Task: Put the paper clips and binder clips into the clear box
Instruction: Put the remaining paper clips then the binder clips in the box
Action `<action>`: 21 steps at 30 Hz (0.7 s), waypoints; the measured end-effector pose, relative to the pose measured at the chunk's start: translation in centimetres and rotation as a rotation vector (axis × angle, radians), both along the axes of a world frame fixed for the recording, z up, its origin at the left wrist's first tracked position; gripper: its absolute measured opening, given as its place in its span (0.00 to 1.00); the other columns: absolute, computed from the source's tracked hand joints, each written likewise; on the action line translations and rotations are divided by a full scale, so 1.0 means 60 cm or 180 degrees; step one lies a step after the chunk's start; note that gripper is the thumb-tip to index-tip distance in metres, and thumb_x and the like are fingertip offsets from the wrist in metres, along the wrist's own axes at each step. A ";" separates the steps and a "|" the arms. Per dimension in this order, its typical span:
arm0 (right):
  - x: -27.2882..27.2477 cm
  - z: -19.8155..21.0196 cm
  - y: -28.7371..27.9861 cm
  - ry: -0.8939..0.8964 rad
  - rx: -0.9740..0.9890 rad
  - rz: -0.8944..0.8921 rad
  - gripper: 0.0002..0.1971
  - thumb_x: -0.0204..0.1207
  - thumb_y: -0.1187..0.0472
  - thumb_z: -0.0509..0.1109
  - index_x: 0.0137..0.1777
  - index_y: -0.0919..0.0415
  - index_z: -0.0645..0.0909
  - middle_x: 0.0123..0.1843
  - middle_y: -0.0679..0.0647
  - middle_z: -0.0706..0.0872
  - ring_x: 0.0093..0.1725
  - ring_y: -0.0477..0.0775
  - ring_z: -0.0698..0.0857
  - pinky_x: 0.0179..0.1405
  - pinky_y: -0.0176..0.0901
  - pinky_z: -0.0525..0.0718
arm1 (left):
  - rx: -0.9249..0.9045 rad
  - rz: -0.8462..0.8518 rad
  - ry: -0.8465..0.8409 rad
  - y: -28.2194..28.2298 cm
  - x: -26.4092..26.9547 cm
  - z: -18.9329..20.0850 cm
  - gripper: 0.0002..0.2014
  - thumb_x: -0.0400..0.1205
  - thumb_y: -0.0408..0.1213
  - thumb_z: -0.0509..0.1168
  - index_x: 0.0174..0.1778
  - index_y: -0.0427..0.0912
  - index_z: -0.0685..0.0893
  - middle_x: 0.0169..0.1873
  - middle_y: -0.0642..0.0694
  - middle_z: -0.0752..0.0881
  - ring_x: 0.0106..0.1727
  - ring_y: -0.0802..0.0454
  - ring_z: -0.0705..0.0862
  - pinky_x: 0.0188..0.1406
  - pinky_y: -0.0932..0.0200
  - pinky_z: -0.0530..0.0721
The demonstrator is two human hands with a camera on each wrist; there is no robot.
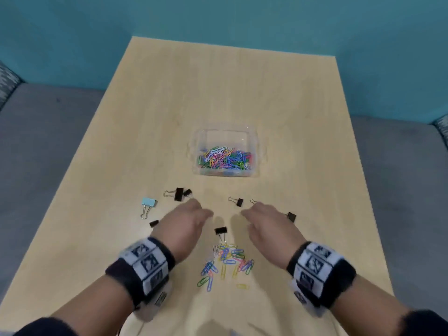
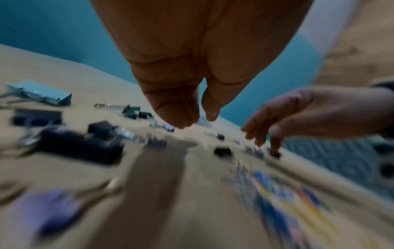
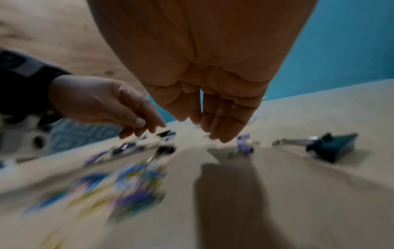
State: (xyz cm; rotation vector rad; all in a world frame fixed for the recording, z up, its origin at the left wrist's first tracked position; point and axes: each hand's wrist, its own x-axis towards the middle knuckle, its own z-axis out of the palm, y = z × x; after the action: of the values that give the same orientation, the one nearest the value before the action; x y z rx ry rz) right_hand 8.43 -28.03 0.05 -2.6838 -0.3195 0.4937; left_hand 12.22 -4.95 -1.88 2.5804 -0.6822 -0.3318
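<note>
**Over the table's middle, both hands free between loads**

From the head view, we see our left hand (image 1: 186, 224) and right hand (image 1: 269, 226) hovering over the table (image 1: 315, 141), fingers loosely spread, holding nothing. The clear box (image 1: 225, 154) sits toward the middle of the table, already carrying a heap of coloured paper clips. A loose pile of paper clips (image 1: 225, 263) lies toward the near edge, between our wrists. Black binder clips (image 1: 179, 194) lie scattered between hands and box, and a light blue binder clip (image 1: 148, 203) lies toward the left edge. We judge the task partly done; the next move calls for gathering the near pile or pinching a binder clip, then carrying it to the box.

Through the left wrist view, blurred, our left fingers (image 2: 177, 116) hang relaxed above the wood, touching nothing, with the right hand opposite.

Through the right wrist view, equally blurred, the right fingers (image 3: 224, 121) hang straight and apart from any clip.

The table is pale wood grain; a teal wall (image 1: 363, 32) stands behind its far edge, and grey upholstery (image 1: 48, 141) flanks it.
</note>
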 end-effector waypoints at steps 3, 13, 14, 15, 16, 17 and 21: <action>-0.077 -0.024 0.014 -0.0035 -0.0119 0.0438 0.22 0.73 0.63 0.63 0.68 0.58 0.73 0.63 0.53 0.77 0.56 0.59 0.77 0.56 0.50 0.80 | 0.0869 -0.0580 0.0116 0.003 -0.047 -0.022 0.34 0.75 0.28 0.60 0.74 0.62 0.64 0.45 0.47 0.73 0.43 0.46 0.77 0.35 0.55 0.75; -0.134 -0.039 0.064 -0.0257 -0.0366 0.0882 0.28 0.70 0.61 0.63 0.72 0.61 0.72 0.66 0.55 0.78 0.66 0.61 0.75 0.58 0.51 0.82 | 0.1198 -0.0075 0.0078 -0.005 -0.028 -0.012 0.29 0.79 0.31 0.57 0.77 0.53 0.61 0.51 0.45 0.76 0.44 0.44 0.79 0.32 0.53 0.71; -0.134 -0.036 0.065 -0.0250 -0.0334 0.0865 0.28 0.70 0.61 0.61 0.72 0.60 0.71 0.66 0.54 0.77 0.66 0.60 0.75 0.58 0.51 0.82 | 0.1101 0.0055 0.0111 -0.002 -0.033 -0.007 0.23 0.80 0.32 0.58 0.72 0.50 0.69 0.49 0.45 0.76 0.42 0.44 0.79 0.31 0.53 0.73; -0.132 -0.035 0.066 -0.0264 -0.0310 0.0803 0.28 0.70 0.62 0.60 0.73 0.60 0.69 0.67 0.54 0.77 0.67 0.60 0.74 0.59 0.50 0.81 | 0.0960 0.0185 0.0178 0.002 -0.042 -0.004 0.17 0.80 0.33 0.58 0.65 0.47 0.75 0.47 0.46 0.75 0.40 0.44 0.80 0.32 0.52 0.76; -0.129 -0.034 0.068 -0.0279 -0.0308 0.0724 0.30 0.69 0.63 0.59 0.75 0.61 0.67 0.69 0.54 0.75 0.68 0.60 0.74 0.59 0.50 0.81 | 0.0823 0.0289 0.0291 0.005 -0.055 -0.001 0.12 0.81 0.33 0.57 0.59 0.46 0.77 0.45 0.47 0.75 0.39 0.45 0.80 0.35 0.50 0.79; -0.126 -0.035 0.072 -0.0269 -0.0334 0.0663 0.32 0.68 0.63 0.59 0.76 0.62 0.65 0.71 0.55 0.74 0.68 0.60 0.73 0.60 0.51 0.81 | 0.0693 0.0337 0.0410 0.006 -0.071 -0.003 0.11 0.81 0.33 0.57 0.57 0.46 0.78 0.45 0.48 0.74 0.39 0.47 0.80 0.38 0.50 0.81; -0.126 -0.036 0.084 -0.0184 -0.0586 0.0939 0.30 0.67 0.63 0.53 0.73 0.64 0.68 0.71 0.59 0.74 0.65 0.65 0.75 0.54 0.55 0.82 | 0.0718 0.0085 0.0443 0.005 -0.127 -0.024 0.21 0.75 0.28 0.61 0.61 0.53 0.77 0.47 0.49 0.73 0.46 0.49 0.74 0.36 0.53 0.82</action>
State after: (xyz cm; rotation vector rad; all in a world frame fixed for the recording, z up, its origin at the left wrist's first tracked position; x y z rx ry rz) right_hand 0.88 -23.00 -2.13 -2.8464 -0.7266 0.5552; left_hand 4.60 -4.68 -3.31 2.7422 -0.5892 -0.6049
